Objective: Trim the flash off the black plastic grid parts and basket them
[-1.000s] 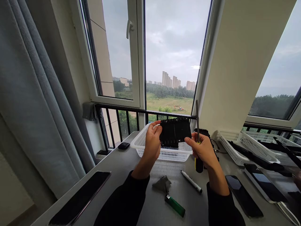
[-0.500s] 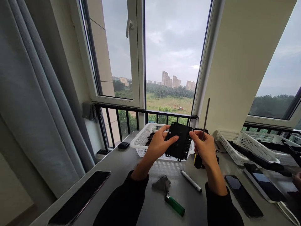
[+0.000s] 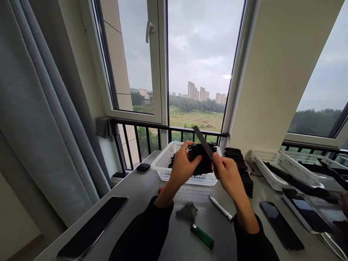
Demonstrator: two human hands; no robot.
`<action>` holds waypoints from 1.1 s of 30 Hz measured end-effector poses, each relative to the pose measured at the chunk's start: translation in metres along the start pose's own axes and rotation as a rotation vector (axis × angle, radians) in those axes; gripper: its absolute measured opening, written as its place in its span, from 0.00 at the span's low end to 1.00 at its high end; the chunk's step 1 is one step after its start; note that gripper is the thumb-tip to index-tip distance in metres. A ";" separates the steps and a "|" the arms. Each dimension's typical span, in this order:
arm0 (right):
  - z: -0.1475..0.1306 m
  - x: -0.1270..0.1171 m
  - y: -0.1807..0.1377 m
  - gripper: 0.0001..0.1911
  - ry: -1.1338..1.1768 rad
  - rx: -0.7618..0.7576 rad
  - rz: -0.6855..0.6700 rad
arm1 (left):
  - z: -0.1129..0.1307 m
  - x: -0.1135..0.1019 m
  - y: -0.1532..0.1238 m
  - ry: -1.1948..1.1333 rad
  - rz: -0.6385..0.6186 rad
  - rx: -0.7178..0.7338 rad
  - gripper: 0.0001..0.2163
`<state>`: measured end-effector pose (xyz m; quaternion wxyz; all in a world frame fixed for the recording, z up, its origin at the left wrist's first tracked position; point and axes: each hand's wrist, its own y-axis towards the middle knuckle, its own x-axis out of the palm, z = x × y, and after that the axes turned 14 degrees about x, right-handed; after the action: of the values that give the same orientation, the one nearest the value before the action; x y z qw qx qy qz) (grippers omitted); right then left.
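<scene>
My left hand grips a black plastic part with a toothed edge, its thumb on the near face. In my right hand is a flat metal file, its blade slanting up to the left across the part. The file's handle is hidden in my fist. Whether the blade touches the part, I cannot tell. Both hands are raised at the front of a white plastic basket, where more dark pieces show. A stack of similar black parts stands right of it.
On the table lie a marker, a green lighter, a grey scrap and a small black case. Phones lie at left and right. More white baskets with long black pieces stand at right, near another person's hand.
The file has swung from upright beside the part to slanting across it. My left hand has turned the part, so its toothed edge now faces up. The stack at right is more exposed.
</scene>
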<state>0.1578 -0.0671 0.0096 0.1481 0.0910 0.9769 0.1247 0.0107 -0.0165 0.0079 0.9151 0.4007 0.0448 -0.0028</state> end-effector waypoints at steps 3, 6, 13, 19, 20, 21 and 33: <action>-0.004 0.007 -0.004 0.34 -0.120 -0.008 0.005 | 0.004 0.001 0.000 -0.022 -0.018 0.031 0.15; -0.003 0.011 -0.005 0.33 -0.186 -0.014 0.038 | 0.009 0.002 -0.001 -0.008 0.003 0.012 0.16; 0.005 0.010 0.000 0.30 -0.279 -0.009 0.130 | 0.010 0.002 -0.001 -0.026 0.004 0.013 0.13; 0.004 0.008 0.000 0.29 -0.255 -0.003 0.170 | 0.007 0.000 -0.001 0.007 0.003 0.066 0.11; 0.003 0.008 -0.001 0.30 -0.251 -0.004 0.156 | 0.007 0.000 -0.001 0.004 -0.001 0.072 0.11; 0.003 0.009 -0.001 0.30 -0.251 -0.003 0.145 | 0.007 0.000 -0.001 0.004 -0.002 0.081 0.11; 0.006 -0.001 0.000 0.28 -0.604 0.090 0.455 | 0.007 -0.002 -0.001 0.055 0.056 0.019 0.12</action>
<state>0.1600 -0.0662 0.0046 0.3937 0.3445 0.8486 0.0787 0.0093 -0.0222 0.0124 0.9094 0.4104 0.0587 0.0334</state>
